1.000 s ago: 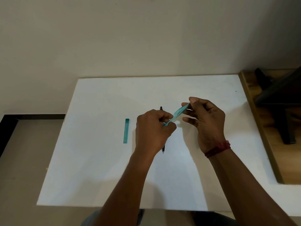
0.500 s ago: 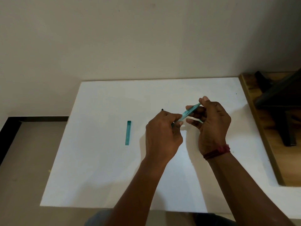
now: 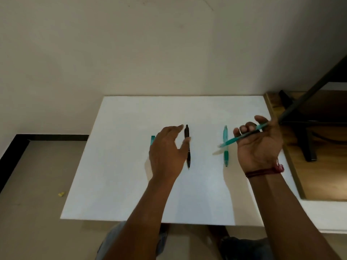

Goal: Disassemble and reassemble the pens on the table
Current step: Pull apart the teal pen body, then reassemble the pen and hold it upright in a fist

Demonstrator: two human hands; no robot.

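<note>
My right hand (image 3: pixel 260 145) holds a teal pen (image 3: pixel 242 136) slanted above the white table (image 3: pixel 120 175), tip pointing down-left. Under it a second teal pen (image 3: pixel 225 147) lies lengthwise on the table. My left hand (image 3: pixel 167 151) hovers with fingers spread and nothing in it, just left of a black pen (image 3: pixel 187 145) lying lengthwise. A teal cap piece (image 3: pixel 152 140) lies left of that hand, partly hidden behind it.
A wooden surface (image 3: pixel 323 175) with a dark metal stand (image 3: pixel 308 143) adjoins the table's right edge. The wall rises right behind the table's far edge. Floor lies to the left, with a small yellow scrap (image 3: pixel 61 194) on it.
My hands have parted. The left hand let go of the teal pen and moved left beside the black pen. The right hand carried the pen to the right, uncovering a second teal pen.
</note>
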